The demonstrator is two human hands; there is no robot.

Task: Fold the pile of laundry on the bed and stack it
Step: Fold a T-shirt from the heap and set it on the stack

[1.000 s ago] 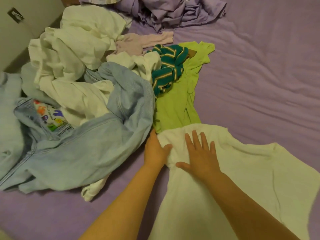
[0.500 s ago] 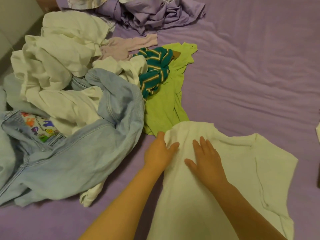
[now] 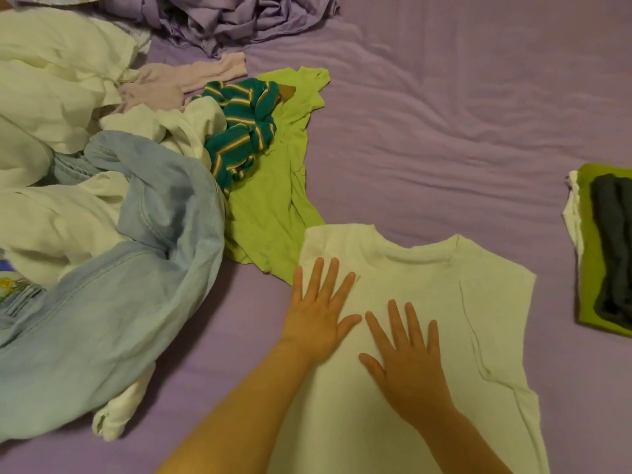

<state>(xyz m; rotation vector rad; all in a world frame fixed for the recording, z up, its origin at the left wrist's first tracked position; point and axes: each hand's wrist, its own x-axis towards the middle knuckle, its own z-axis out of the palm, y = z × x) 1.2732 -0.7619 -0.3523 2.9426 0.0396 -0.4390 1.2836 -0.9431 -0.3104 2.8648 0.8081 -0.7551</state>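
White cotton lies spread on the purple bed sheet (image 3: 461,107): a white T-shirt (image 3: 427,289) laid flat with its collar pointing away from the person, sleeves apparently tucked in along straight side edges, most likely so it can be smoothed before the next fold. Both hands rest palm-down on it with fingers straight and spread wide, gripping nothing; the left hand (image 3: 316,311) presses the near-left shoulder area at the shirt's edge, and the right hand (image 3: 408,362) presses the chest just beside it, thumbs nearly meeting. The unfolded pile (image 3: 102,165) sits to the left, with pale denim (image 3: 130,275), a green shirt (image 3: 273,200) and a striped teal garment (image 3: 239,131) tumbled together, the green one touching the white shirt's corner. Well apart at the right edge waits the finished stack (image 3: 602,248), probably kept distant to leave folding room.
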